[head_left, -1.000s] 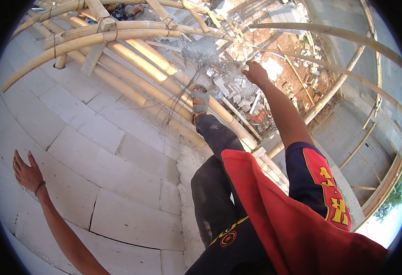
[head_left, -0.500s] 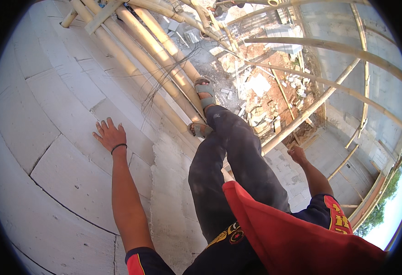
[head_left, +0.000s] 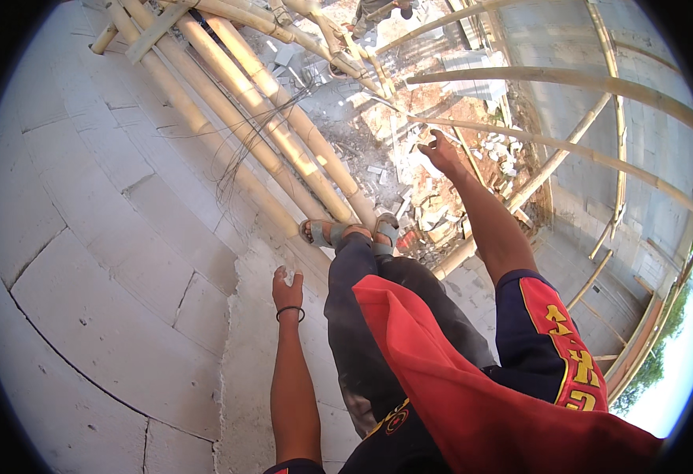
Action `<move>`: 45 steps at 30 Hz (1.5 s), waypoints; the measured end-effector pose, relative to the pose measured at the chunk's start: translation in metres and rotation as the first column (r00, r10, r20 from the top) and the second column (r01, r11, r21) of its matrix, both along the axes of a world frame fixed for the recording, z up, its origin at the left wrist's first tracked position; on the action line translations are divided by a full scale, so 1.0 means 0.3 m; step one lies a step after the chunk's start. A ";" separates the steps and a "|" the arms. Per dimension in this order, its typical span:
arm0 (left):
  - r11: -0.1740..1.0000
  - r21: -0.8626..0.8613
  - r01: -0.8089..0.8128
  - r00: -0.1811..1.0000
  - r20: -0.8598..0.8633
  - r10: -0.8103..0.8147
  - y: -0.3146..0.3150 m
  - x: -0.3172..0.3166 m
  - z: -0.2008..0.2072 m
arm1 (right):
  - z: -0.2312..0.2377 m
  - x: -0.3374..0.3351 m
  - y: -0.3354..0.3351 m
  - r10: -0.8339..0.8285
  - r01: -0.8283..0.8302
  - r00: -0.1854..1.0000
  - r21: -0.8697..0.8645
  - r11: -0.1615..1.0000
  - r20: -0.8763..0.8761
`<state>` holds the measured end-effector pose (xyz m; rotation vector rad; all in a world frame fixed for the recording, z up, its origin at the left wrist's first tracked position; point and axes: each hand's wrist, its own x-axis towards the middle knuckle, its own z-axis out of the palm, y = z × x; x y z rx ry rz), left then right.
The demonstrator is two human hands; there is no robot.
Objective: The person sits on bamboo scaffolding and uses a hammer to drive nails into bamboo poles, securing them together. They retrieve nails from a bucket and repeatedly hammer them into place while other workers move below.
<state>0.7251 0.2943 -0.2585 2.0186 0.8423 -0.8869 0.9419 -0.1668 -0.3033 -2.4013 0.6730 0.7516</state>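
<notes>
My left hand (head_left: 287, 291) hangs in front of the pale block wall (head_left: 101, 261), with thumb and fingers apart and nothing between them. A dark band circles that wrist. My right hand (head_left: 442, 155) is stretched out ahead over the gap, its fingers spread and bare, close to a thin bamboo rail (head_left: 512, 131) in the picture. Whether it touches the rail I cannot tell. Under my sandalled feet (head_left: 354, 231) run several parallel bamboo poles (head_left: 236, 130) along the wall. A tangle of dark thin wire (head_left: 244, 150) lies across them.
Far below, rubble and broken blocks (head_left: 433, 213) cover the ground, near a stack of grey sheets (head_left: 473, 75). Bamboo scaffold poles (head_left: 560, 77) cross on the right. Another person (head_left: 380, 16) is partly visible at the top. A red cloth (head_left: 441, 355) hangs from my front.
My left hand has come off the wall and moved right, toward my body. The right arm has swung forward and its closed hand has opened. My feet have shifted, now closer to the wall end.
</notes>
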 end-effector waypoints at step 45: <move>-0.125 0.728 0.674 -0.729 0.626 -0.278 -0.879 0.381 -0.248 | -0.767 -0.536 0.048 0.274 -0.374 0.915 0.365 0.853 0.297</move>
